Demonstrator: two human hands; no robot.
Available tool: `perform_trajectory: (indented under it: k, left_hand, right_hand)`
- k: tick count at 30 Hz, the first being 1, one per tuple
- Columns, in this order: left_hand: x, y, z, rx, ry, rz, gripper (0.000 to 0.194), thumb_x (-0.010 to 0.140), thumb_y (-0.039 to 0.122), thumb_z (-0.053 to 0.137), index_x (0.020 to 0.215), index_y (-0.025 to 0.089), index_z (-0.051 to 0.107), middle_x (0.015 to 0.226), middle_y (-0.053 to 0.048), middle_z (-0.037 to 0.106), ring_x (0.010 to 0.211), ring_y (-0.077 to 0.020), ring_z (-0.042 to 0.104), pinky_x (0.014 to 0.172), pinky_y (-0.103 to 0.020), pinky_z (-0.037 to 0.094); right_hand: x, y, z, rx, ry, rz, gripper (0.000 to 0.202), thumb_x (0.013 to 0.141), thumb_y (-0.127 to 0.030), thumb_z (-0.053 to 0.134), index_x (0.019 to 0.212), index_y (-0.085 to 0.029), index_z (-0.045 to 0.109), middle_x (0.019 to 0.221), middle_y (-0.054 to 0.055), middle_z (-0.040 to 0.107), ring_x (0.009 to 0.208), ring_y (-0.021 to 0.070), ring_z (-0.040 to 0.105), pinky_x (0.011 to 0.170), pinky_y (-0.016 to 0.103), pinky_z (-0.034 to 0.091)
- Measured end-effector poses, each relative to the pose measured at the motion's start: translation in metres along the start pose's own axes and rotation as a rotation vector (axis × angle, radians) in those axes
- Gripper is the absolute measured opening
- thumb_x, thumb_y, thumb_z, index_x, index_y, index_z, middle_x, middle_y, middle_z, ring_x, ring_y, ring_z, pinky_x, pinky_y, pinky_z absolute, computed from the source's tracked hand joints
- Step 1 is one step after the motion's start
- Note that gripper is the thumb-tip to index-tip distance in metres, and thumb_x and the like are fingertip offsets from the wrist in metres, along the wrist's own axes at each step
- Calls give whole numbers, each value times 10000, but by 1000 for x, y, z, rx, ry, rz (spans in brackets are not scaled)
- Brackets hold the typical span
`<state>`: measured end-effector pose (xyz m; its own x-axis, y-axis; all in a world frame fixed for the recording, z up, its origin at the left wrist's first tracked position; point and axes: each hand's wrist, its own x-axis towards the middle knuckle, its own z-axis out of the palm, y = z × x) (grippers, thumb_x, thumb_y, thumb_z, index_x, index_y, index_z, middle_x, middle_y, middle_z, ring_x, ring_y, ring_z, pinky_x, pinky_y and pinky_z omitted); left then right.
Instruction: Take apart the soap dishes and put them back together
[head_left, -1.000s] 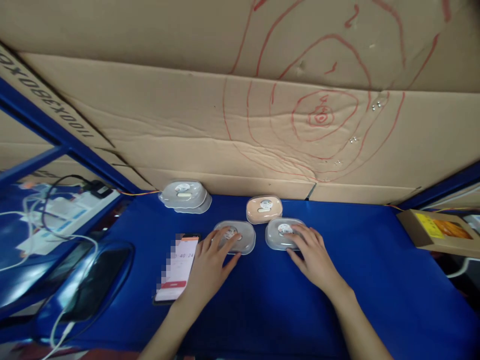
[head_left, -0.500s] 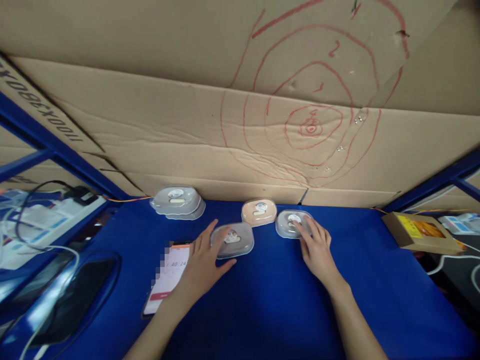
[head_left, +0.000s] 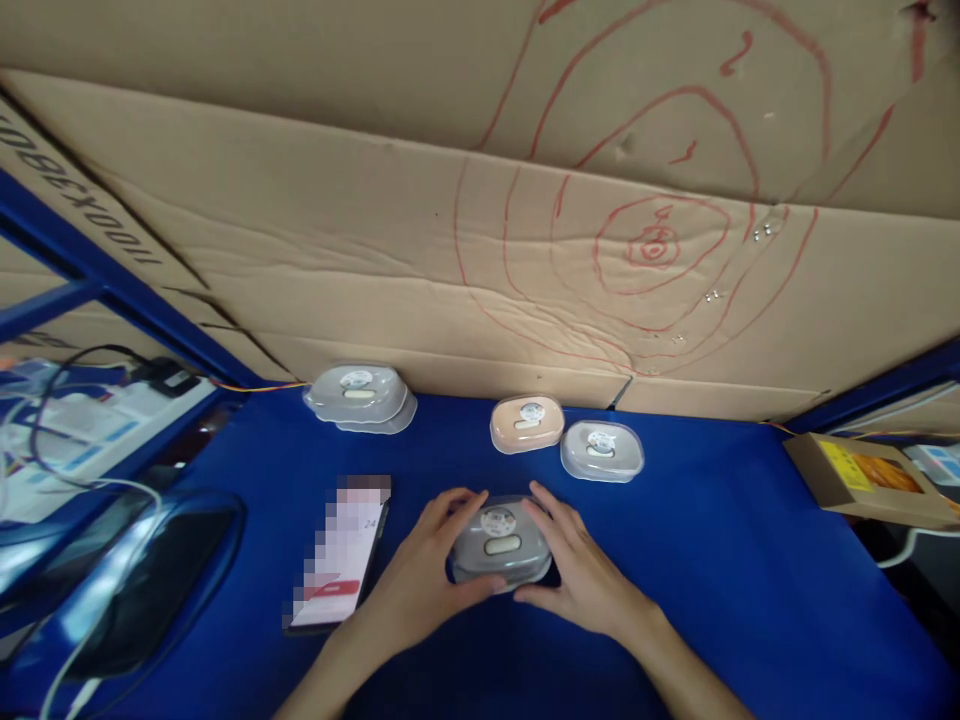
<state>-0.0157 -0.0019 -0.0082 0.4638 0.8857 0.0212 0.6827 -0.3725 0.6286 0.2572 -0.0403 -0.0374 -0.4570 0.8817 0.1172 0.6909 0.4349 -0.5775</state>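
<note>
Between my hands, near the middle of the blue table, is a grey oval lidded box point(head_left: 517, 570) with a round sticker and a white oblong piece on its see-through lid. My left hand point(head_left: 429, 560) grips its left side, thumb along the front edge and fingers at the back. On the right side, my right hand point(head_left: 589, 575) curls its fingers over the lid's edge, with the thumb near the front corner. Behind it sit a peach lidded box point(head_left: 517, 437) and another grey lidded box point(head_left: 600, 468), almost touching. Two stacked grey boxes point(head_left: 358, 390) stand at the back left.
A phone point(head_left: 341, 570) with its screen lit lies left of my left hand. Further left are a dark device point(head_left: 154, 590), cables and a power strip point(head_left: 150, 420). A cardboard panel point(head_left: 360, 230) with red rings closes the back. A small carton point(head_left: 862, 480) sits right.
My left hand has brought the grey box nearer to me and slightly right. My right hand has left the other grey box and come to this one's right side.
</note>
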Motion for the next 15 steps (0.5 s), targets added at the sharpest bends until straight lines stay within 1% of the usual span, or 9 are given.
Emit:
perform_trajectory:
  k: [1, 3, 5, 6, 8, 11, 13, 15]
  left_hand:
    - [-1, -1, -2, -15, 38, -9, 770, 847, 499, 818, 1537, 336, 517, 1512, -100, 539, 1394, -324, 573, 1145, -469, 526]
    - [3, -8, -7, 7, 161, -20, 702, 885, 479, 780, 1521, 321, 528, 1498, -105, 533, 1380, -322, 580, 1159, -484, 513]
    - [13, -18, -11, 77, 288, -29, 692, 912, 483, 745, 1531, 287, 506, 1496, -129, 520, 1384, -347, 567, 1172, -539, 491]
    - [20, -24, -12, 113, 327, -34, 694, 916, 495, 734, 1529, 265, 503, 1494, -144, 517, 1390, -365, 558, 1173, -568, 482]
    - [32, -35, -11, 154, 315, -41, 690, 922, 499, 721, 1523, 241, 499, 1503, -161, 517, 1412, -386, 541, 1168, -600, 476]
    - [43, -45, -7, 162, 241, -42, 668, 926, 435, 724, 1519, 226, 498, 1525, -168, 529, 1399, -374, 575, 1148, -568, 506]
    - [43, -44, -6, 167, 197, -46, 662, 935, 398, 717, 1530, 220, 488, 1576, -186, 499, 1423, -387, 562, 1150, -571, 502]
    - [37, -33, -8, 177, 187, -52, 650, 970, 400, 676, 1556, 221, 459, 1664, -208, 398, 1516, -415, 449, 1197, -616, 433]
  right_hand:
    - [0, 2, -1, 35, -8, 30, 1220, 815, -345, 900, 1706, -290, 69, 1749, 205, 241, 1599, 383, 305, 1233, 603, 394]
    - [-1, 4, -5, 84, -14, 74, 1273, 798, -329, 914, 1709, -279, 28, 1724, 215, 304, 1581, 381, 347, 1227, 588, 411]
    - [-1, 4, -12, 107, -32, 83, 1281, 774, -337, 932, 1710, -277, 59, 1705, 210, 350, 1565, 387, 377, 1231, 594, 404]
    - [-2, 4, -16, 112, -51, 78, 1264, 768, -345, 936, 1708, -285, 92, 1700, 199, 367, 1558, 384, 390, 1233, 593, 400]
    - [-3, 2, -23, 109, -88, 60, 1216, 770, -349, 933, 1698, -304, 149, 1692, 168, 395, 1548, 369, 406, 1242, 588, 386]
    - [-5, -1, -29, 78, -121, 51, 1149, 787, -305, 908, 1687, -306, 194, 1691, 146, 399, 1556, 350, 390, 1255, 568, 368]
    - [-6, -2, -30, 50, -134, 52, 1105, 802, -254, 878, 1684, -284, 214, 1700, 157, 376, 1566, 353, 369, 1257, 561, 363]
    - [-7, -3, -28, 29, -140, 52, 1063, 821, -216, 847, 1681, -267, 227, 1702, 173, 365, 1566, 361, 365, 1253, 569, 362]
